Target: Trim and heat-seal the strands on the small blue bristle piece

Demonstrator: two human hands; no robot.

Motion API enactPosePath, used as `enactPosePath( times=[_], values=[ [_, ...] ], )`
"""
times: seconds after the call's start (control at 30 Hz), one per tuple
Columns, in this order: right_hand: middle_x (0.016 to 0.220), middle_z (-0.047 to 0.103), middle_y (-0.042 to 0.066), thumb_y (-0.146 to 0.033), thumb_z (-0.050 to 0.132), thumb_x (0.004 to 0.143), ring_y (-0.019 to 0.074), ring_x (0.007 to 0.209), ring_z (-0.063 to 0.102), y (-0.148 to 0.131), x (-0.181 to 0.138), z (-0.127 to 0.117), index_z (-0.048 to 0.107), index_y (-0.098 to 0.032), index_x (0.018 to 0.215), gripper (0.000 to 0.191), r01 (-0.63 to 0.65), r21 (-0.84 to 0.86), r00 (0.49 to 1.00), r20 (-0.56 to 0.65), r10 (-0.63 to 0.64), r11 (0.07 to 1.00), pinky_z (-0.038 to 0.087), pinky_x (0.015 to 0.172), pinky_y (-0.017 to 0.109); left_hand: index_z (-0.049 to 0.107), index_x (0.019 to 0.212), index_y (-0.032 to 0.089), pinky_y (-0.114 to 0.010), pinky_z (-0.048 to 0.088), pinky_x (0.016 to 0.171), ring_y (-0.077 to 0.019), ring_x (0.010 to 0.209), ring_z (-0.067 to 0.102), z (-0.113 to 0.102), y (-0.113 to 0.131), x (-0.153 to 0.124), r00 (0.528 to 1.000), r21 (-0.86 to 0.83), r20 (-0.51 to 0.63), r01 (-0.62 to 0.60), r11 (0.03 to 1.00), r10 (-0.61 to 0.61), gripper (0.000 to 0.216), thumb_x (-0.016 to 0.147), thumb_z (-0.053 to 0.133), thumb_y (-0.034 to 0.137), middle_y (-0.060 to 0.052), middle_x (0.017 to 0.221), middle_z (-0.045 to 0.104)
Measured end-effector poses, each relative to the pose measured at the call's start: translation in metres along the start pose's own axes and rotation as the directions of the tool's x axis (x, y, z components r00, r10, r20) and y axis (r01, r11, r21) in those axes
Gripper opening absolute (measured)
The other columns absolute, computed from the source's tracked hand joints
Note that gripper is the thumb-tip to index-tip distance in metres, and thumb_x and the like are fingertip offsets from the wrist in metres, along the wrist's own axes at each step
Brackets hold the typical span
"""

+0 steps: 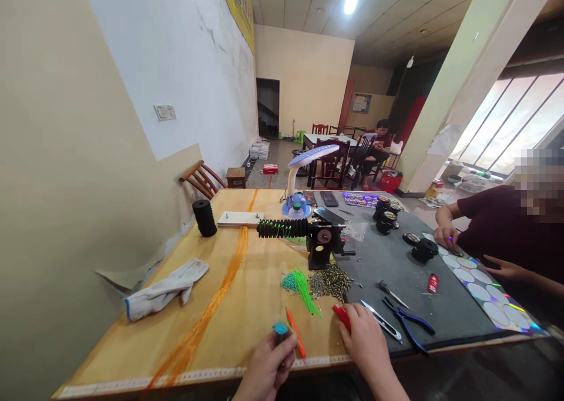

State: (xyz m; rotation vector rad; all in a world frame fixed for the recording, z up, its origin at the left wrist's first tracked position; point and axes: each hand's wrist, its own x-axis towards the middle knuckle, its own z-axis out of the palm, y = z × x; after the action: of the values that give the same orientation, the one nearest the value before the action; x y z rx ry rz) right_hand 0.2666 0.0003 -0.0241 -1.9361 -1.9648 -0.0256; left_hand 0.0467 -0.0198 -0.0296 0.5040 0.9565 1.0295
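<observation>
My left hand (267, 366) is closed at the table's near edge around a small dark cylinder with a blue-green top (280, 330). An orange stick (295, 332) lies just right of it. My right hand (365, 345) is curled over a small red object (342, 316) on the wood, beside the dark mat (423, 283). Ahead lie a heap of green strands (303, 283) and a pile of small dark metal pieces (331, 281). Behind them stands a black winding device with a ribbed spool (304, 232).
Blue pliers (408, 321), scissors (383, 322) and a red lighter (433, 283) lie on the mat. White gloves (165, 289) and a black spool (205, 218) sit at left, and an orange thread (220, 289) runs along the table. A blue lamp (299, 178) stands behind. A co-worker's hands (446, 236) work at right.
</observation>
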Motion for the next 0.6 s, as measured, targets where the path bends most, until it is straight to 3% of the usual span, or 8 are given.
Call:
enactPosePath(
  times=[0.13, 0.2, 0.27, 0.4, 0.47, 0.5, 0.57, 0.6],
  values=[
    [0.083, 0.064, 0.01, -0.013, 0.043, 0.084, 0.0256, 0.084, 0.057, 0.007, 0.004, 0.014, 0.063, -0.017, 0.081, 0.021, 0.026, -0.121, 1.0, 0.004, -0.025, 0.992, 0.04, 0.075, 0.035, 0.063, 0.071, 0.013, -0.01, 0.014, 0.035, -0.0014, 0.039, 0.036, -0.002, 0.004, 0.001, 0.999, -0.039, -0.048, 0.021, 0.999, -0.023, 0.047, 0.046, 0.087, 0.046, 0.007, 0.047, 0.05],
    [0.079, 0.062, 0.009, -0.017, 0.039, 0.086, 0.0241, 0.078, 0.057, 0.006, 0.002, 0.016, 0.059, -0.018, 0.082, 0.021, -0.021, 0.04, 0.999, -0.034, 0.022, 0.999, 0.04, 0.072, 0.034, 0.067, 0.075, 0.012, -0.01, 0.014, 0.032, -0.0021, 0.04, 0.042, -0.003, 0.006, 0.002, 0.997, -0.057, -0.063, 0.036, 0.998, -0.039, 0.045, 0.048, 0.087, 0.042, 0.004, 0.05, 0.056],
    [0.071, 0.059, 0.004, -0.025, 0.036, 0.087, 0.0205, 0.068, 0.056, 0.002, -0.002, 0.016, 0.055, -0.019, 0.086, 0.019, -0.104, 0.337, 0.994, -0.006, 0.113, 0.936, 0.041, 0.065, 0.031, 0.069, 0.078, 0.012, -0.009, 0.015, 0.03, -0.0057, 0.05, 0.056, -0.002, 0.01, 0.002, 0.995, -0.101, -0.09, 0.043, 0.994, -0.052, 0.042, 0.05, 0.088, 0.036, -0.002, 0.065, 0.068],
    [0.061, 0.049, -0.003, -0.047, 0.044, 0.082, 0.0139, 0.054, 0.047, -0.024, -0.015, 0.025, 0.049, -0.021, 0.078, 0.026, -0.269, 0.83, 0.962, 0.208, 0.176, 0.488, 0.036, 0.051, 0.024, 0.067, 0.076, 0.012, -0.009, 0.018, 0.027, -0.0188, 0.079, 0.071, 0.004, 0.017, 0.001, 0.989, -0.197, -0.126, 0.051, 0.979, -0.077, 0.032, 0.054, 0.087, 0.023, -0.013, 0.098, 0.075],
    [0.054, 0.046, -0.003, -0.064, 0.043, 0.079, 0.0119, 0.047, 0.042, -0.042, -0.02, 0.039, 0.049, -0.021, 0.067, 0.045, -0.394, 0.874, 0.919, 0.376, 0.121, 0.285, 0.031, 0.045, 0.023, 0.067, 0.078, 0.011, -0.009, 0.019, 0.027, -0.0233, 0.089, 0.071, 0.008, 0.02, 0.0, 0.991, -0.21, -0.111, 0.056, 0.976, -0.08, 0.028, 0.058, 0.085, 0.019, -0.015, 0.103, 0.074],
    [0.049, 0.043, -0.003, -0.072, 0.036, 0.078, 0.0112, 0.042, 0.039, -0.052, -0.022, 0.048, 0.048, -0.021, 0.06, 0.055, -0.464, 0.852, 0.886, 0.45, 0.113, 0.243, 0.029, 0.042, 0.023, 0.067, 0.08, 0.011, -0.009, 0.02, 0.026, -0.0246, 0.092, 0.071, 0.01, 0.021, 0.0, 0.991, -0.209, -0.106, 0.052, 0.976, -0.076, 0.026, 0.061, 0.083, 0.018, -0.016, 0.105, 0.073],
    [0.043, 0.04, -0.002, -0.077, 0.02, 0.079, 0.0115, 0.037, 0.036, -0.066, -0.024, 0.067, 0.047, -0.022, 0.054, 0.066, -0.489, 0.821, 0.872, 0.474, 0.124, 0.295, 0.031, 0.039, 0.025, 0.067, 0.081, 0.01, -0.009, 0.022, 0.026, -0.0258, 0.095, 0.07, 0.014, 0.022, -0.002, 0.993, -0.202, -0.104, 0.038, 0.979, -0.06, 0.022, 0.064, 0.081, 0.015, -0.018, 0.106, 0.073],
    [0.042, 0.04, -0.001, -0.074, 0.016, 0.082, 0.0124, 0.037, 0.037, -0.071, -0.025, 0.075, 0.048, -0.022, 0.052, 0.068, -0.407, 0.823, 0.913, 0.37, 0.171, 0.396, 0.033, 0.039, 0.026, 0.067, 0.081, 0.01, -0.008, 0.022, 0.026, -0.0262, 0.095, 0.07, 0.015, 0.022, -0.002, 0.993, -0.201, -0.103, 0.027, 0.979, -0.048, 0.021, 0.065, 0.08, 0.015, -0.018, 0.106, 0.073]
  ],
)
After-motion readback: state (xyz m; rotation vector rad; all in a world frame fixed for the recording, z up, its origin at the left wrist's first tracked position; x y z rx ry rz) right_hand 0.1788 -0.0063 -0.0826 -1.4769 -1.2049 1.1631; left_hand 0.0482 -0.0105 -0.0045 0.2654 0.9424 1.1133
